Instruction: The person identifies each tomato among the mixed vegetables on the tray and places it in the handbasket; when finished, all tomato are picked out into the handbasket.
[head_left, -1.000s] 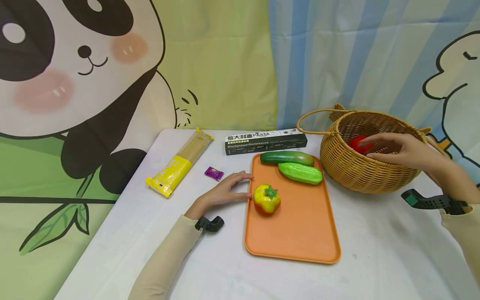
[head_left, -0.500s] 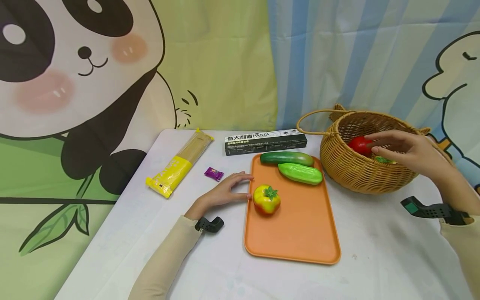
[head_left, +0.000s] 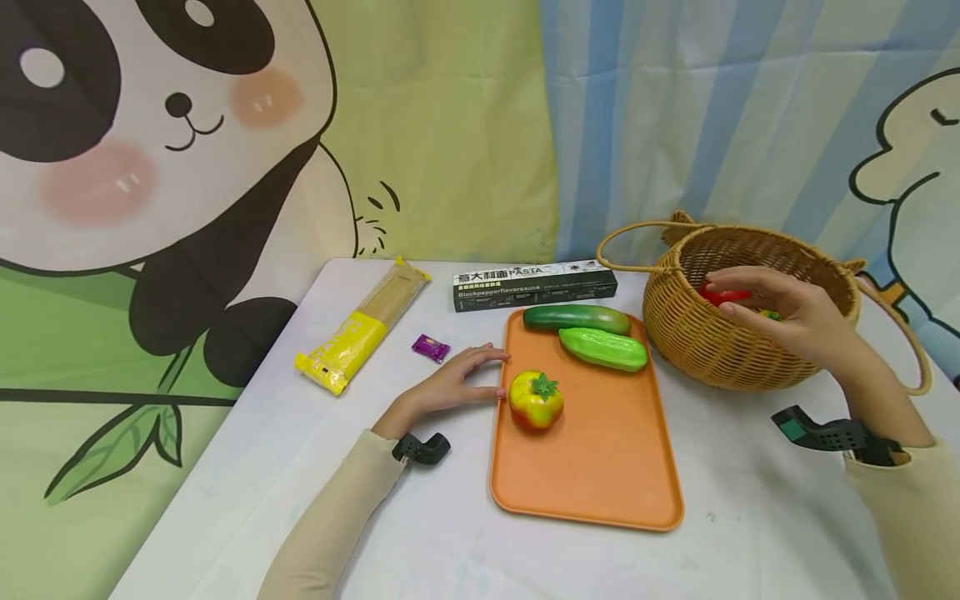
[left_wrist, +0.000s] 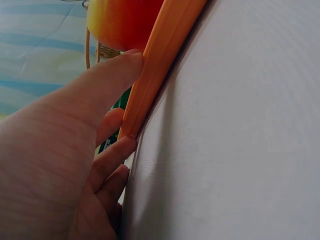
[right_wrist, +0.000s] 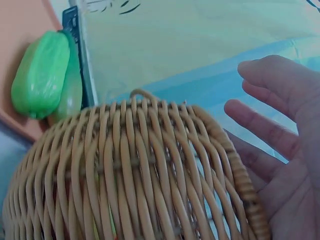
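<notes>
My left hand rests beside the orange tray, its thumb and fingers touching the tray's left rim. In the left wrist view the fingers lie along that rim with nothing gripped. On the tray are a yellow-and-red toy tomato, a dark green cucumber and a light green one. My right hand hovers over the near rim of the wicker basket, fingers loosely bent and holding nothing. Inside the basket a red round item shows, partly hidden by the hand.
A black-and-white pasta box stands behind the tray. To the left lie a yellow pack of noodles and a small purple wrapped candy. The basket's handle loops out toward the box; a printed curtain hangs behind the table.
My right hand has drawn back from the red item and shifted slightly toward me over the basket's rim. My left hand stays at the tray. The view has shifted slightly.
</notes>
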